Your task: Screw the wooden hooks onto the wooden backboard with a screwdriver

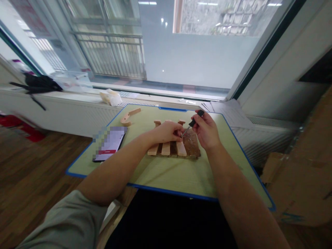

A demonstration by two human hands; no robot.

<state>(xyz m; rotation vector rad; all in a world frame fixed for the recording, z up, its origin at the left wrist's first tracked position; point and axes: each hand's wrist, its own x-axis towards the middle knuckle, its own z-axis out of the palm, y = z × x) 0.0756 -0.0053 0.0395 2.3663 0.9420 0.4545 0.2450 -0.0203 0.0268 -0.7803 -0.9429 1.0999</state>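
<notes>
A screwdriver with a black handle is gripped in my right hand. Its thin metal shaft slants down to the left, and the tip meets the fingertips of my left hand. Those fingers are pinched together over a pale wooden slat; whatever sits between them is too small to make out. Beneath lies a brown, shiny board, with several light wooden slats lying across it side by side. My left hand and wrist cover the middle of these slats.
The board rests on a yellow-green tabletop with a blue rim. A phone lies on the left, and a curved wooden piece at the back left. Papers are on the sill; a cardboard box stands right.
</notes>
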